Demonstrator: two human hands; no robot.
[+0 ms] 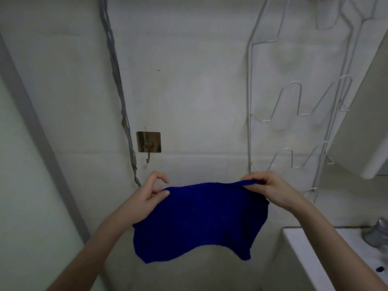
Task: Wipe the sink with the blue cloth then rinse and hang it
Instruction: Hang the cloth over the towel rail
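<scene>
Head view: a person holds the blue cloth spread out in front of a pale wall, just below and to the right of a small metal wall hook. The hands are apart, one at each upper corner. The left hand, nearest the hook, pinches its corner under the thumb, and the right hand, farther right of the hook, grips the top edge with curled fingers. The cloth sags freely between them and touches nothing else. A white sink with a metal tap sits low and well right of the hook, and a white wire rack climbs the wall up and right of it.

The step in hand appears to be the hanging. To do it well, the left hand should probably bunch its corner or find a loop, lift it the short way to the hook, and seat it fully over the prong. The right hand should let go only once the cloth's weight is carried.
</scene>
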